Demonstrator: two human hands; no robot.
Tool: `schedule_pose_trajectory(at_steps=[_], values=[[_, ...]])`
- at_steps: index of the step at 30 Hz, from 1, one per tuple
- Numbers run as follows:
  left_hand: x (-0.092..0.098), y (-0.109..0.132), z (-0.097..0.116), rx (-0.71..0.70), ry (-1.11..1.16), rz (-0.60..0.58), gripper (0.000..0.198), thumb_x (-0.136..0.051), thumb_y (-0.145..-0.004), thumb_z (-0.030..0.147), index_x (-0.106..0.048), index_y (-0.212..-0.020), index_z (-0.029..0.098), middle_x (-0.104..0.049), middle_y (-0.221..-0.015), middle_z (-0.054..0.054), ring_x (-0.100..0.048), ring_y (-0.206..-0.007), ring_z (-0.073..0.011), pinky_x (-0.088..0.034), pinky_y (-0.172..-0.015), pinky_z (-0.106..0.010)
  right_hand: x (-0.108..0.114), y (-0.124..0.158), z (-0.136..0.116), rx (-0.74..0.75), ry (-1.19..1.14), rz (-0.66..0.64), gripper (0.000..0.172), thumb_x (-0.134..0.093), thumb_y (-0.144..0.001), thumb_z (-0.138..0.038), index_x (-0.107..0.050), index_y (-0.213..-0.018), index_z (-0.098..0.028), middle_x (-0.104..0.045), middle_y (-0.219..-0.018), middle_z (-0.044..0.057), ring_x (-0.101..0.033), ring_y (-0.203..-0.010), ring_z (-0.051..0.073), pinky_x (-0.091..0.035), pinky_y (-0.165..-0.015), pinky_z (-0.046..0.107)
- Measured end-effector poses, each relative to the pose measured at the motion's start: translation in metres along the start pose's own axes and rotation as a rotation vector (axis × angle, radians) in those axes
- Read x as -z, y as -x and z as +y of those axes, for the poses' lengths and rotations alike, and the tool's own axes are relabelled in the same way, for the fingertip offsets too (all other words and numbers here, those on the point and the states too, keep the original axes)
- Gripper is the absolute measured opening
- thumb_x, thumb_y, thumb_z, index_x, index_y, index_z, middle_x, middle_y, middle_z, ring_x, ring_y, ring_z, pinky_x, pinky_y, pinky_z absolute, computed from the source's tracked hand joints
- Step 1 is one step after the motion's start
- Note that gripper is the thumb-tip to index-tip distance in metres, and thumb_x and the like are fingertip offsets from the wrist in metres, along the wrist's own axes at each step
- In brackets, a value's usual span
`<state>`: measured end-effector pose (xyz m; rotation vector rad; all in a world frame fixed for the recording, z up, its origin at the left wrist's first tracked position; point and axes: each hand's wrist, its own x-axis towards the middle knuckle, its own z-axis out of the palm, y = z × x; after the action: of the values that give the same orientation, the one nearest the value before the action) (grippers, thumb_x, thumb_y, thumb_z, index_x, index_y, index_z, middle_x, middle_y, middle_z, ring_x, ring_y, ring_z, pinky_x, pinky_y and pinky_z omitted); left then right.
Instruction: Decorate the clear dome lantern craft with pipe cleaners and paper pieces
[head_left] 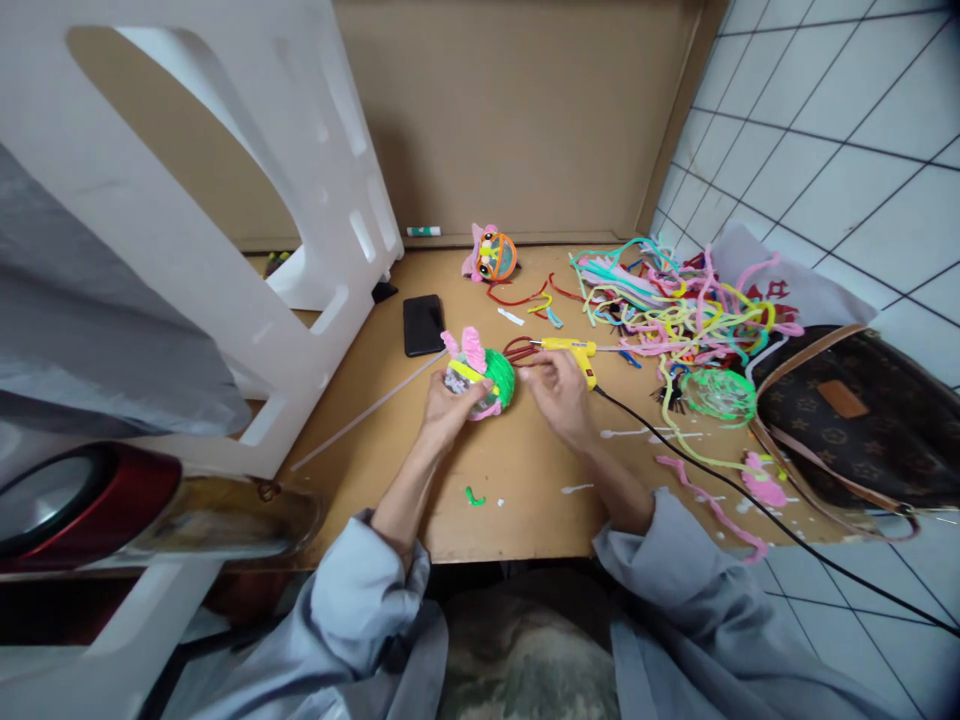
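Ball is left of the gun, gripped by my left hand, best held steady and not squashed, while my right hand curls by the gun, pinching what, I can't tell.

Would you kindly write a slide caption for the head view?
Left hand holding a green-and-pink craft ball, right hand close by, near a yellow glue gun.

tan tabletop beneath tangled pipe cleaners, yellow glue gun, green scrap
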<state>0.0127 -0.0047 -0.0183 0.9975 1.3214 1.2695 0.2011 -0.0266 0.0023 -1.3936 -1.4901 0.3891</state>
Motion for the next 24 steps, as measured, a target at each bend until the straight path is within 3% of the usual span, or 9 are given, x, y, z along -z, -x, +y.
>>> schedule_pose_trajectory(at_steps=[3,5,8,16,21,24], values=[[0.000,-0.001,0.003,-0.042,0.072,-0.034,0.066,-0.091,-0.052,0.044,-0.057,-0.102,0.017,-0.072,-0.090,-0.004,-0.070,-0.079,-0.0203,-0.055,-0.078,-0.034,0.018,-0.013,0.015,-0.079,0.474,0.165,0.040,-0.053,-0.092,-0.045,-0.064,-0.110,-0.011,-0.065,-0.113,0.023,-0.059,-0.109,0.034,-0.046,-0.093,0.047],[-0.001,-0.002,0.004,-0.076,0.120,-0.023,0.065,-0.090,-0.052,0.045,-0.058,-0.102,0.018,-0.072,-0.088,-0.004,-0.070,-0.079,-0.0198,-0.055,-0.079,-0.034,0.023,-0.021,0.025,-0.202,0.713,0.099,0.053,-0.053,-0.093,-0.050,-0.065,-0.111,-0.002,-0.065,-0.111,0.030,-0.061,-0.107,0.039,-0.045,-0.091,0.050],[-0.005,-0.003,0.003,-0.120,0.203,0.032,0.067,-0.090,-0.050,0.046,-0.057,-0.102,0.018,-0.070,-0.089,-0.003,-0.068,-0.077,-0.0177,-0.054,-0.078,-0.032,0.018,-0.031,0.036,-0.292,0.897,-0.006,0.065,-0.057,-0.091,-0.055,-0.065,-0.113,0.006,-0.065,-0.109,0.035,-0.065,-0.102,0.041,-0.048,-0.087,0.050],[-0.003,-0.003,0.012,-0.143,0.390,-0.040,0.062,-0.085,-0.054,0.052,-0.058,-0.100,0.021,-0.071,-0.093,-0.003,-0.067,-0.079,-0.0162,-0.054,-0.083,-0.033,0.014,-0.047,0.042,-0.419,0.892,0.012,0.052,-0.063,-0.082,-0.040,-0.066,-0.115,-0.001,-0.069,-0.110,0.029,-0.070,-0.098,0.039,-0.052,-0.076,0.043],[-0.001,0.002,0.024,-0.119,0.436,-0.094,0.061,-0.083,-0.057,0.056,-0.062,-0.102,0.021,-0.072,-0.095,-0.005,-0.069,-0.084,-0.0197,-0.056,-0.085,-0.036,0.026,-0.036,0.041,-0.272,0.749,0.259,0.046,-0.063,-0.078,-0.043,-0.064,-0.110,-0.009,-0.070,-0.089,0.020,-0.067,-0.080,0.035,-0.050,-0.070,0.044],[0.001,0.002,0.027,-0.124,0.464,-0.095,0.061,-0.084,-0.057,0.056,-0.064,-0.103,0.022,-0.073,-0.094,-0.004,-0.069,-0.084,-0.0200,-0.056,-0.084,-0.036,0.026,-0.031,0.035,-0.107,0.656,0.395,0.042,-0.059,-0.080,-0.046,-0.061,-0.108,-0.015,-0.068,-0.090,0.015,-0.065,-0.082,0.033,-0.049,-0.072,0.042]])
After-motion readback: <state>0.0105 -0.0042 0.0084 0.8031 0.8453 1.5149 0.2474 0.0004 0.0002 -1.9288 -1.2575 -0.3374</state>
